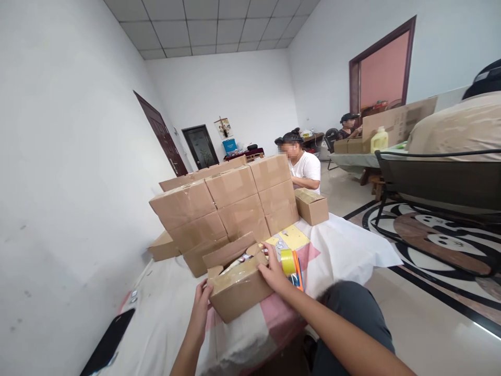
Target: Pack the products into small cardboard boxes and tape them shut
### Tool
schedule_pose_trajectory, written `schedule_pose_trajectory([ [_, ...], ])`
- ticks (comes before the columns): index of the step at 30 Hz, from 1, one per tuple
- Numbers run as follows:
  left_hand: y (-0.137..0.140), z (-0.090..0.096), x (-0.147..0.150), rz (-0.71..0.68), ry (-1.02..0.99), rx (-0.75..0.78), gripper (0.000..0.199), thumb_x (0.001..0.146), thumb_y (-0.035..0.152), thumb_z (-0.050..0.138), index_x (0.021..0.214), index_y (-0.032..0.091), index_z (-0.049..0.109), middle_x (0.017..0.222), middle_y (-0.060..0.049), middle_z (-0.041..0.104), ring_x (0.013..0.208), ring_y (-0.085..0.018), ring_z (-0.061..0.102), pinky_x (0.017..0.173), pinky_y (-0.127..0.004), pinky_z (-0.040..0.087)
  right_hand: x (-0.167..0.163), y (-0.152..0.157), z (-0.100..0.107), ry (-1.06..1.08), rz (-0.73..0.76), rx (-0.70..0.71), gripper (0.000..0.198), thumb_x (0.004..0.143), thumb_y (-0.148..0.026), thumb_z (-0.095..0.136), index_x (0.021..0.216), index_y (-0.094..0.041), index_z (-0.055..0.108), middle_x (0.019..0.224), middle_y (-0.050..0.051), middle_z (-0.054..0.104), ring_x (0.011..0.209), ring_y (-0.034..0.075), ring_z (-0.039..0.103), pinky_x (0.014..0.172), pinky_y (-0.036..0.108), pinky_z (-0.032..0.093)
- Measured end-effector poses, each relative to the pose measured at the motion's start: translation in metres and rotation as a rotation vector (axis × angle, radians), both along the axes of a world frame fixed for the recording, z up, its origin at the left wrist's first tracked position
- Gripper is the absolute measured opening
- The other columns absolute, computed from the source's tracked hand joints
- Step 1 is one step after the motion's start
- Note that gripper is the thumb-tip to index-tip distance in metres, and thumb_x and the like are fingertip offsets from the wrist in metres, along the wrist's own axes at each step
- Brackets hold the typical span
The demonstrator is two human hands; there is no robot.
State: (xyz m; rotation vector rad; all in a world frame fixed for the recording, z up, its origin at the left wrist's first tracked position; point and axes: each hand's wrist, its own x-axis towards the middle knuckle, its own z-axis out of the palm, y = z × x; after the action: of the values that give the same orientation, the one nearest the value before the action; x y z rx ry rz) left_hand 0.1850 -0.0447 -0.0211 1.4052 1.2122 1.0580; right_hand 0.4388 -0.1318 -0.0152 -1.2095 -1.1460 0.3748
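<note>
A small brown cardboard box (240,295) sits on the cloth-covered table in front of me, its flaps partly raised. Some colourful items I cannot make out show inside it. My left hand (201,297) grips the box's left end, fingers around the corner. On the opposite end, my right hand (273,270) is closed over the box's edge and flap. Just right of that hand is a roll of yellow tape (287,261), beside something orange and blue (300,272). The inside of the box is mostly hidden by its flaps.
Stacked cardboard boxes (238,201) form a wall behind my box. One more box (313,206) stands at the right corner, another (163,246) at the left. A black phone-like slab (109,342) lies at lower left. A person in white (307,167) sits beyond the stack.
</note>
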Motion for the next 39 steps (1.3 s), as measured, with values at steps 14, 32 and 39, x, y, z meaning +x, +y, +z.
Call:
schedule_pose_trajectory([
  [14,-0.011,0.026,-0.007,-0.094,0.724,0.759,0.044,0.093,0.039,0.043,0.123,0.029,0.073,0.125,-0.008,0.070,0.122,-0.034,0.054,0.108,-0.056,0.038,0.017,-0.006,0.005,-0.291,-0.103,0.044,0.066,0.082,-0.025,0.057,0.147,-0.024,0.045,0.144,0.012,0.050,0.140,0.031,0.042,0.120,0.055,0.030],
  [32,-0.011,0.033,0.025,-0.245,0.817,0.704,0.068,0.084,0.057,0.067,0.146,0.032,0.056,0.158,-0.007,0.047,0.150,-0.036,0.037,0.125,-0.060,0.021,0.079,0.002,-0.049,0.297,-0.621,-0.044,0.050,0.069,-0.051,0.067,0.103,-0.021,0.047,0.093,0.005,0.052,0.087,0.026,0.058,0.083,0.044,0.054],
  [39,-0.006,0.049,0.039,-0.217,0.941,0.675,0.055,0.088,0.053,0.061,0.136,0.028,0.063,0.155,-0.009,0.050,0.146,-0.034,0.043,0.125,-0.059,0.019,0.063,-0.014,-0.051,0.249,-0.508,-0.050,0.043,0.075,-0.053,0.069,0.100,-0.020,0.057,0.103,0.012,0.065,0.104,0.030,0.064,0.094,0.045,0.052],
])
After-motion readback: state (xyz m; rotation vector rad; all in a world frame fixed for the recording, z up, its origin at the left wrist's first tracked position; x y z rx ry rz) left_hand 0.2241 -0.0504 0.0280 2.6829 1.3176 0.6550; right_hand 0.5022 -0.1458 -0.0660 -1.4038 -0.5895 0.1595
